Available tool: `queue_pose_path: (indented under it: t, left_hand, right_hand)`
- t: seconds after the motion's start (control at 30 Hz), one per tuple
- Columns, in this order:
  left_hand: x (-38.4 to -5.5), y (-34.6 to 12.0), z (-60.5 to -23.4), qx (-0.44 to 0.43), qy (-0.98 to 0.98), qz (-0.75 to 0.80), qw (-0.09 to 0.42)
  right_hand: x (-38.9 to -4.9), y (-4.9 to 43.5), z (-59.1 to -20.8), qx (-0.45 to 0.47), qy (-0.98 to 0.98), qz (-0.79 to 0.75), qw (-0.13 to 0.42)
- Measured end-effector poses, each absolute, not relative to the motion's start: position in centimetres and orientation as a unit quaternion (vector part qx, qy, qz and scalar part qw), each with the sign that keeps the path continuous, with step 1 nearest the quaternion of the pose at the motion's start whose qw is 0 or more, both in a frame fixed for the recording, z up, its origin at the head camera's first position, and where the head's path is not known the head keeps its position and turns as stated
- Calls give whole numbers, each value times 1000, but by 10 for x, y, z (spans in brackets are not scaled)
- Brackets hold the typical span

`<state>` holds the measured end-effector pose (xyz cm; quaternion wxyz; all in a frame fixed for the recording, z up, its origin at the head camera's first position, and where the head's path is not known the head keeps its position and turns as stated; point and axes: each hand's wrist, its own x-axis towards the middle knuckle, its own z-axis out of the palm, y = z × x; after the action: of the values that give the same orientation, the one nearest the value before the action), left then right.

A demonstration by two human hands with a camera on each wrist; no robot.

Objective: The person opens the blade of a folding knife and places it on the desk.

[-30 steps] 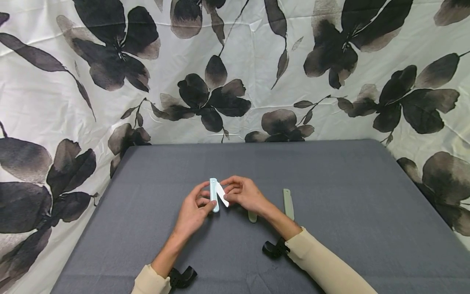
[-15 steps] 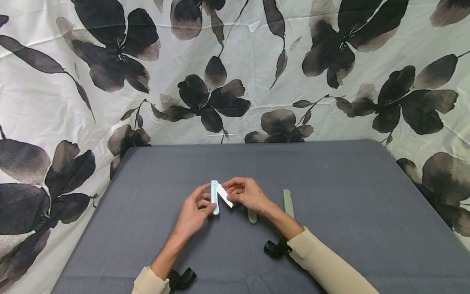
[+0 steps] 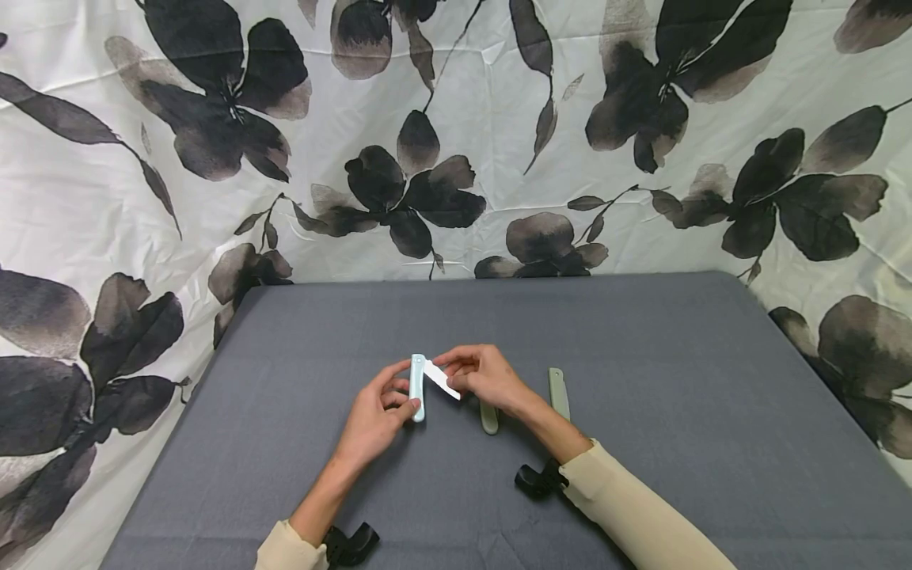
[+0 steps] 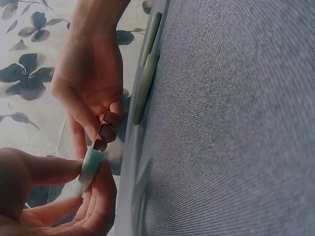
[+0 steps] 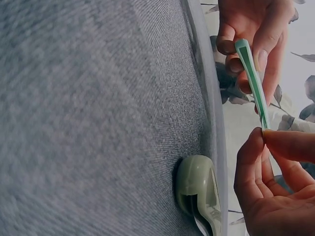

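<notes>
Our left hand [image 3: 378, 408] pinches the light-blue handle [image 3: 416, 384] between thumb [image 4: 49, 170] and fingers [image 4: 102, 194]; beside it, our right hand [image 3: 493, 380] pinches the half-open blade [image 3: 438, 375]. Grey cloth [image 3: 655, 356] lies beneath the handle, flowered fabric [image 3: 492, 103] beyond.

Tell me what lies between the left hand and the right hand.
A pale blue handle, which the left hand holds, and a white blade slanting from the handle's far end to the right hand. The head view shows both.

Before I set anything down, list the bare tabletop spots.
Bare tabletop: left of the left hand, right of the outer green folding knife, and along the far floral cloth. Crowded: around the right hand, blue folding knife and inner green folding knife.
</notes>
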<state>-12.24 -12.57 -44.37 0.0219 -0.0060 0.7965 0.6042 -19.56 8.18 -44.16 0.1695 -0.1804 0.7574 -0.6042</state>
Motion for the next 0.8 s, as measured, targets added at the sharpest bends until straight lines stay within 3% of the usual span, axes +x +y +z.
queue_pose_path:
  t: [0.8]
  left_hand:
    - [-120,-132,-444,8,797,603,35]
  right_hand:
    - [-196,85,-439,-183,787,-570,147]
